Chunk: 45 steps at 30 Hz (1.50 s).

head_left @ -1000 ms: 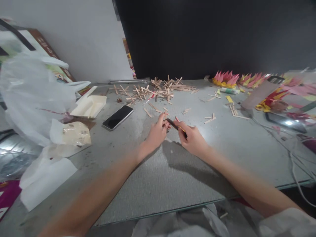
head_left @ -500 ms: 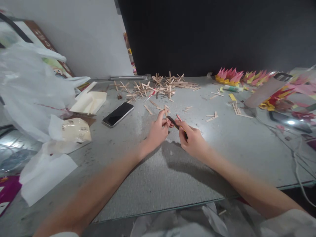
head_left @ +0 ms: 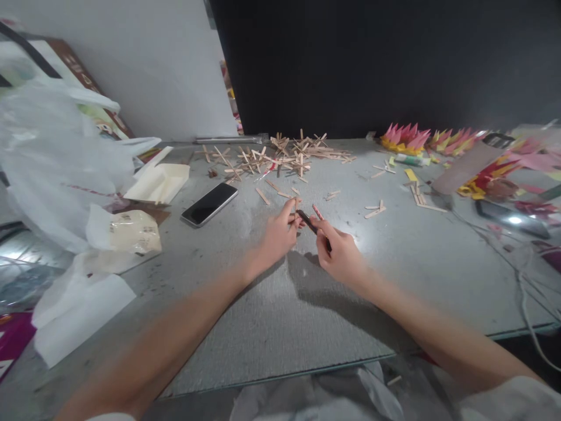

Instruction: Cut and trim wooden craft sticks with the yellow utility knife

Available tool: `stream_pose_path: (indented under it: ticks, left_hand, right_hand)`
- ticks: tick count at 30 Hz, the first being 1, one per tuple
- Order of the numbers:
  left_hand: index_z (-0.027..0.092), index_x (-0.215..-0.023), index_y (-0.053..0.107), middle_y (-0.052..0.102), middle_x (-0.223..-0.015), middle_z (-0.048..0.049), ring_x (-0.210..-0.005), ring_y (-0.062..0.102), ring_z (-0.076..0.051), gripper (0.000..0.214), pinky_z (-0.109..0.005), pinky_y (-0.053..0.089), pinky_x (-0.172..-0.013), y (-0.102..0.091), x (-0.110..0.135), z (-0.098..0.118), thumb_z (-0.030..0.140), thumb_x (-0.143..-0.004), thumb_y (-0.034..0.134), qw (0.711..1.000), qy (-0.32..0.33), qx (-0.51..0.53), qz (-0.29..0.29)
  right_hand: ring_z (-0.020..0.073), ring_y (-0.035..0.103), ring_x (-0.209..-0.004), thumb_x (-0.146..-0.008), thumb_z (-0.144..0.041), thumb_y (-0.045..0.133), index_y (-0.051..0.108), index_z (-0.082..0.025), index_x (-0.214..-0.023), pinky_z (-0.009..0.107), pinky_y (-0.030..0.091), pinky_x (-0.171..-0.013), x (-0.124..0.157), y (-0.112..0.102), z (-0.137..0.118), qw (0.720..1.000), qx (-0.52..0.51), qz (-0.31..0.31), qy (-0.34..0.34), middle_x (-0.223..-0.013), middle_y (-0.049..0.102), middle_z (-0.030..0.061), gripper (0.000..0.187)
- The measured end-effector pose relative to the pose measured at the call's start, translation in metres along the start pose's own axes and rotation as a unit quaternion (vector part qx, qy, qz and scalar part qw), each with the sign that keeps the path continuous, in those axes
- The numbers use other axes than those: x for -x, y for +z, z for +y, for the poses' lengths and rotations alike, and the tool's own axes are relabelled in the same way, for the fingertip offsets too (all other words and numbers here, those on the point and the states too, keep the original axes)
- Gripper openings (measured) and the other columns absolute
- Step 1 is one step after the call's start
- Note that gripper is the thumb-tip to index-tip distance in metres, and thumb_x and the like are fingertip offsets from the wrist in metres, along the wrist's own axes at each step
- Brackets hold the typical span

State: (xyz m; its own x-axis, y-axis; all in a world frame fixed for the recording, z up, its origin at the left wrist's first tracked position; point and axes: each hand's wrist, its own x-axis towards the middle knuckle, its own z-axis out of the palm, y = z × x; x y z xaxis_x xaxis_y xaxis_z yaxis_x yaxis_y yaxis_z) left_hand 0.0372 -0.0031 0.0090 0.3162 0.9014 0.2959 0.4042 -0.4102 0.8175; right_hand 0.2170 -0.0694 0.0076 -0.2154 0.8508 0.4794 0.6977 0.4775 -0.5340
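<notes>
In the head view, my left hand [head_left: 283, 231] is closed in a pinch around a small wooden craft stick [head_left: 297, 203], which pokes up past the fingertips. My right hand [head_left: 344, 252] grips a slim dark knife-like tool [head_left: 309, 222], its far end touching or very near the left fingertips and the stick. Whether a blade shows is too small to tell. A short red-and-white striped piece [head_left: 317, 211] sticks out by the right index finger. Just beyond the hands lie loose craft sticks [head_left: 263, 196], with a pile of crossed sticks [head_left: 254, 159] behind them.
Left of my hands rests a phone [head_left: 209, 204], near a cream tray [head_left: 164, 182] and a white plastic bag [head_left: 56, 158]. On the right are small stick groups [head_left: 376, 209], pink-and-yellow paper pieces [head_left: 405, 139], a bottle [head_left: 467, 166] and a cable [head_left: 526, 298]. A dark panel [head_left: 385, 64] stands behind.
The stick in my left hand has tipped or shifted slightly and shows less above the fingers. The dark tool has turned a little. Both hands stay in nearly the same place.
</notes>
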Motion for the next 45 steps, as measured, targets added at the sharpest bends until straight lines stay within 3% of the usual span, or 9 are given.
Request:
stream_pose_path:
  ticks: [10, 13, 16, 19, 22, 25, 30, 37, 45]
  left_hand:
    - [0.021, -0.143, 0.050, 0.079, -0.086, -0.0034, -0.079, 0.076, -0.019, 0.046, -0.031, 0.057, -0.078, 0.0005, 0.0022, -0.0013, 0.015, -0.097, 0.055, 1.000, -0.001, 0.010, 0.015]
    - [0.022, -0.142, 0.053, 0.080, -0.091, -0.0047, -0.090, 0.077, -0.021, 0.049, -0.033, 0.057, -0.086, -0.0011, 0.0020, -0.0017, 0.010, -0.095, 0.055, 0.999, 0.014, -0.026, 0.012]
    - [0.022, -0.141, 0.051, 0.079, -0.086, -0.0028, -0.082, 0.077, -0.019, 0.046, -0.032, 0.058, -0.081, 0.0005, 0.0027, -0.0039, 0.015, -0.096, 0.056, 1.000, 0.003, -0.002, 0.007]
    - [0.023, -0.144, 0.047, 0.079, -0.084, -0.0018, -0.072, 0.075, -0.018, 0.046, -0.030, 0.058, -0.072, 0.0033, 0.0042, -0.0063, 0.024, -0.099, 0.057, 0.999, -0.006, 0.040, 0.014]
    - [0.021, -0.143, 0.050, 0.080, -0.087, -0.0040, -0.080, 0.076, -0.020, 0.047, -0.031, 0.057, -0.078, 0.0030, 0.0043, -0.0074, 0.018, -0.097, 0.058, 0.999, 0.016, -0.005, 0.029]
    - [0.021, -0.141, 0.051, 0.080, -0.089, -0.0046, -0.085, 0.076, -0.020, 0.048, -0.032, 0.057, -0.082, 0.0020, 0.0037, -0.0071, 0.012, -0.095, 0.057, 0.999, 0.025, -0.022, 0.022]
    - [0.022, -0.141, 0.046, 0.078, -0.081, -0.0010, -0.073, 0.075, -0.018, 0.043, -0.030, 0.059, -0.071, 0.0067, 0.0058, -0.0063, 0.022, -0.099, 0.055, 0.995, -0.012, 0.097, 0.008]
    - [0.022, -0.140, 0.050, 0.080, -0.084, -0.0023, -0.076, 0.075, -0.017, 0.045, -0.029, 0.056, -0.077, 0.0025, 0.0043, -0.0068, 0.015, -0.097, 0.056, 0.999, 0.027, -0.022, 0.018]
    - [0.024, -0.141, 0.048, 0.080, -0.085, -0.0009, -0.077, 0.076, -0.019, 0.045, -0.032, 0.056, -0.079, 0.0055, 0.0061, -0.0043, 0.018, -0.097, 0.058, 0.999, 0.002, -0.015, 0.029]
  right_hand:
    - [0.0131, 0.057, -0.055, -0.094, -0.014, 0.042, 0.055, -0.019, -0.137, 0.026, 0.045, -0.058, 0.0029, 0.0007, -0.0014, 1.000, -0.016, 0.003, -0.006, -0.106, 0.076, 0.0115, 0.045]
    - [0.0141, 0.059, -0.056, -0.094, -0.014, 0.042, 0.055, -0.019, -0.137, 0.026, 0.045, -0.059, 0.0032, 0.0006, -0.0014, 1.000, -0.011, 0.001, -0.004, -0.096, 0.076, 0.0092, 0.045]
    - [0.0138, 0.057, -0.054, -0.094, -0.014, 0.042, 0.055, -0.018, -0.137, 0.026, 0.045, -0.058, 0.0025, 0.0004, -0.0015, 1.000, -0.003, -0.005, -0.002, -0.089, 0.075, 0.0073, 0.045]
    - [0.0133, 0.058, -0.055, -0.095, -0.015, 0.042, 0.054, -0.018, -0.139, 0.026, 0.044, -0.057, 0.0023, 0.0011, -0.0016, 1.000, 0.004, -0.002, -0.005, -0.100, 0.077, 0.0109, 0.046]
    - [0.0131, 0.059, -0.057, -0.096, -0.015, 0.041, 0.053, -0.019, -0.139, 0.026, 0.046, -0.059, 0.0025, 0.0017, -0.0017, 1.000, 0.007, 0.004, -0.012, -0.115, 0.076, 0.0144, 0.045]
    - [0.0127, 0.056, -0.054, -0.095, -0.015, 0.041, 0.054, -0.018, -0.138, 0.025, 0.044, -0.057, 0.0024, 0.0013, -0.0022, 1.000, 0.014, 0.000, -0.006, -0.103, 0.077, 0.0119, 0.045]
    - [0.0135, 0.055, -0.052, -0.094, -0.015, 0.041, 0.054, -0.017, -0.138, 0.025, 0.041, -0.054, 0.0014, 0.0015, -0.0035, 1.000, 0.024, 0.003, -0.016, -0.085, 0.073, 0.0070, 0.046]
    - [0.0143, 0.057, -0.055, -0.093, -0.015, 0.042, 0.054, -0.016, -0.140, 0.026, 0.042, -0.056, 0.0044, 0.0044, -0.0007, 0.999, 0.027, 0.009, -0.015, -0.087, 0.073, 0.0085, 0.049]
    - [0.0134, 0.054, -0.055, -0.093, -0.014, 0.041, 0.054, -0.015, -0.140, 0.024, 0.041, -0.056, 0.0033, 0.0028, -0.0073, 1.000, 0.009, 0.003, -0.006, -0.080, 0.068, 0.0041, 0.048]
